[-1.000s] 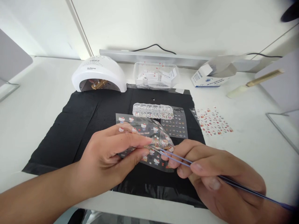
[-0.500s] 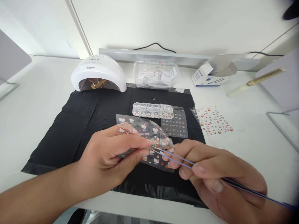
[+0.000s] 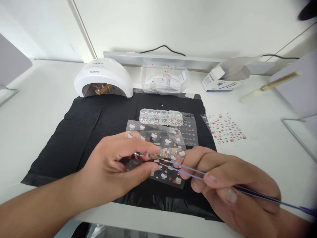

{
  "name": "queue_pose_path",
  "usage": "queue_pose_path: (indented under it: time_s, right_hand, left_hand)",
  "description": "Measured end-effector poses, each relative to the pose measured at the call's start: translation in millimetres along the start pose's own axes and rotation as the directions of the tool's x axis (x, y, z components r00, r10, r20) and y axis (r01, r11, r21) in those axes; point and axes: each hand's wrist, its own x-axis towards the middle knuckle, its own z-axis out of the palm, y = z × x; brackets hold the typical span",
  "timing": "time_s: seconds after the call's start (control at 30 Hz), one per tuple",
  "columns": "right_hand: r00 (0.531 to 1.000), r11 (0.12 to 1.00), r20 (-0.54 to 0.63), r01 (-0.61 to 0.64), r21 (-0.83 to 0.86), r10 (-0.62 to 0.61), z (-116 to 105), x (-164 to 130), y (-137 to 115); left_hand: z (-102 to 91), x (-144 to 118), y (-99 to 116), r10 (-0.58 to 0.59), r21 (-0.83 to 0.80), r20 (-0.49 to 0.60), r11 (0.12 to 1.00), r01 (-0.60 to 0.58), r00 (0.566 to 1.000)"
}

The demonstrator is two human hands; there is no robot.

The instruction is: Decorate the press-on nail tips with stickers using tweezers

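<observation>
A clear sticker sheet (image 3: pixel 167 142) printed with white cartoon cats with red bows is held up between my hands. My left hand (image 3: pixel 116 165) has it at the left edge, its thumb and index finger parted; the other fingers are largely hidden behind. With my right hand (image 3: pixel 230 185) I grip blue-handled tweezers (image 3: pixel 190 171), their thin tips slightly apart in the gap between my left thumb and index finger. The curled fingers of that same hand touch the sheet's right edge. I cannot make out anything between the tips.
A black mat (image 3: pixel 81 132) covers the table's middle. On it lie a clear compartment case (image 3: pixel 160 117) of small gems and another sticker sheet (image 3: pixel 190 132). Behind stand a white nail lamp (image 3: pixel 104 77), a plastic tub (image 3: pixel 164 81) and an alcohol pad box (image 3: pixel 224 79). A brush (image 3: pixel 272 86) lies right, near more stickers (image 3: pixel 226 129).
My left thumb and index finger have moved apart from their pinch near the tweezer tips. The sticker sheet now looks flatter, less bowed. The tweezers stay in my right hand.
</observation>
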Motion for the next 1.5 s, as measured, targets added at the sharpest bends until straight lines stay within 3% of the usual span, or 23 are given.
queue_pose_path:
  time_s: [0.83, 1.23, 1.5]
  right_hand:
    - [0.995, 0.998, 0.08, 0.059, -0.001, -0.059, -3.7, -0.9, 5.0]
    - [0.999, 0.999, 0.052, 0.01, 0.041, -0.012, -3.4, -3.5, 2.4]
    - [0.999, 0.996, 0.028, -0.025, 0.086, 0.022, -0.2, 1.8, 3.7]
  left_hand:
    - [-2.0, -1.1, -0.4, -0.009, 0.059, 0.045, 0.998, 0.007, 0.999]
    - [-0.2, -2.2, -0.9, -0.04, 0.011, 0.059, 0.999, 0.039, 0.997]
    - [-0.4, 0.0, 2.0, -0.193, -0.114, 0.061, 0.973, 0.199, 0.979]
